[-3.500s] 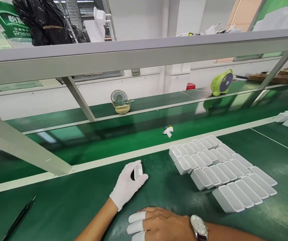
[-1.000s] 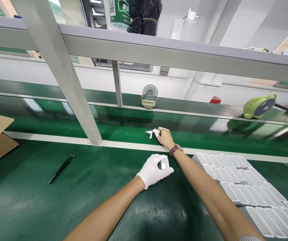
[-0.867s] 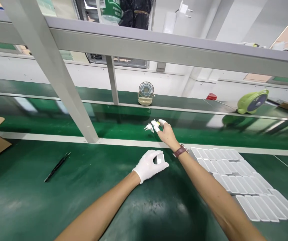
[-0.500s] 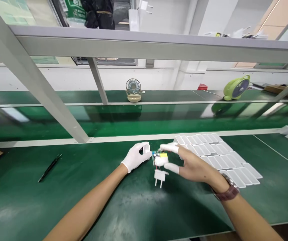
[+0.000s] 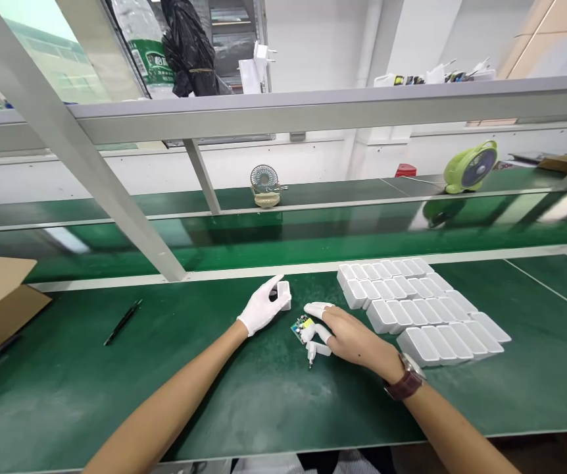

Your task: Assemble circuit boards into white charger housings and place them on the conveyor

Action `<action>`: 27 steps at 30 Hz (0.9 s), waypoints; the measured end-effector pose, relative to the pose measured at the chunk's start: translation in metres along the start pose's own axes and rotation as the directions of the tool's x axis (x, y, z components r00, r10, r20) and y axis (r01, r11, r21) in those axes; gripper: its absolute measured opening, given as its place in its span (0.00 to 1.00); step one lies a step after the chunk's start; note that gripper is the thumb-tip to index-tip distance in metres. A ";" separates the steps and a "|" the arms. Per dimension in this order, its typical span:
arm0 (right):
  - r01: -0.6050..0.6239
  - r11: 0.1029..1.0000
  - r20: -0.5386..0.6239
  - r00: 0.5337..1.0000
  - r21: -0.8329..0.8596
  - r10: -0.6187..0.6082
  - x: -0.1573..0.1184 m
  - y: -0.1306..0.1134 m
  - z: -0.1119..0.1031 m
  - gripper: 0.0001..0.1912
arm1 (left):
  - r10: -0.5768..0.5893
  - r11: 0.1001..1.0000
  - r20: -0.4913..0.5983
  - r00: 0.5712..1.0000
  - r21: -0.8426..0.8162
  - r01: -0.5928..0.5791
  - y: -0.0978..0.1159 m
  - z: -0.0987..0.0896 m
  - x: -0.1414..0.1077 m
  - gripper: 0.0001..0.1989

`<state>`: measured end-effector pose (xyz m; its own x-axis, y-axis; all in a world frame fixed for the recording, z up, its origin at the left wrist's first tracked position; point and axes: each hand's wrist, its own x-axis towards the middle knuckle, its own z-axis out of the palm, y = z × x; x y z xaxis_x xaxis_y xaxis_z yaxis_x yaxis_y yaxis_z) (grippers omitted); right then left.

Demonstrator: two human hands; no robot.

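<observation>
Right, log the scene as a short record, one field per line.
Left hand: gloved left hand curled around a white case
Right hand: bare-backed right hand, fingertips covered in white, at the board; how firm the grip is cannot be told
Near board: white plug, on its side nearer the person
Right side: other cases in rows on the green table
Left side: black tool; cardboard box
Behind: small fan; green fan
</observation>
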<state>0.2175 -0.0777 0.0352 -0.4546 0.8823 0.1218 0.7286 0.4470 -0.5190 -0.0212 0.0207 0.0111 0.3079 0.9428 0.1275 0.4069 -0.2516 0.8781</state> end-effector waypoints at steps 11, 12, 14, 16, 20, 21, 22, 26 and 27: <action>-0.094 0.914 -0.071 0.995 -0.395 0.072 -0.002 -0.032 0.037 0.17 | -0.090 0.995 -0.127 0.988 -0.046 0.085 0.001 0.006 -0.011 0.43; -0.085 0.909 -0.055 0.996 -0.408 0.068 0.000 -0.032 0.037 0.13 | -0.115 0.985 -0.140 0.983 -0.147 0.095 0.000 0.004 -0.011 0.41; -0.066 0.905 -0.019 0.998 -0.421 0.064 0.004 -0.028 0.034 0.08 | -0.201 0.866 -0.114 0.973 -0.485 0.122 -0.001 -0.002 -0.012 0.34; -0.061 0.908 -0.002 0.998 -0.414 0.066 0.009 -0.023 0.029 0.08 | -0.267 0.633 -0.020 0.964 -0.758 0.159 -0.002 -0.009 -0.012 0.25; -0.072 0.968 -0.025 0.997 -0.239 0.068 0.020 -0.016 0.018 0.08 | -0.319 0.243 0.139 0.938 -0.944 0.223 0.000 -0.020 -0.011 0.16; -0.074 0.985 -0.039 0.997 -0.158 0.069 0.022 -0.014 0.016 0.08 | -0.331 0.162 0.159 0.930 -0.962 0.222 0.000 -0.022 -0.011 0.15; -0.073 0.994 -0.057 0.996 -0.080 0.068 0.024 -0.013 0.015 0.09 | -0.342 0.100 0.172 0.924 -0.971 0.218 0.001 -0.022 -0.011 0.15; -0.050 0.997 -0.128 0.990 0.066 0.058 0.027 -0.003 0.018 0.17 | -0.348 0.026 0.189 0.918 -0.977 0.211 0.002 -0.022 -0.011 0.17; -0.042 0.996 -0.141 0.989 0.078 0.052 0.026 0.000 0.020 0.20 | -0.339 0.020 0.197 0.920 -0.976 0.217 0.002 -0.021 -0.011 0.18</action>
<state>0.1949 -0.0575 0.0213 -0.3391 0.9164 0.2126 0.7049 0.3972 -0.5876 -0.0422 0.0140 0.0211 0.3150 0.9095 -0.2714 -0.7644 0.4126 0.4954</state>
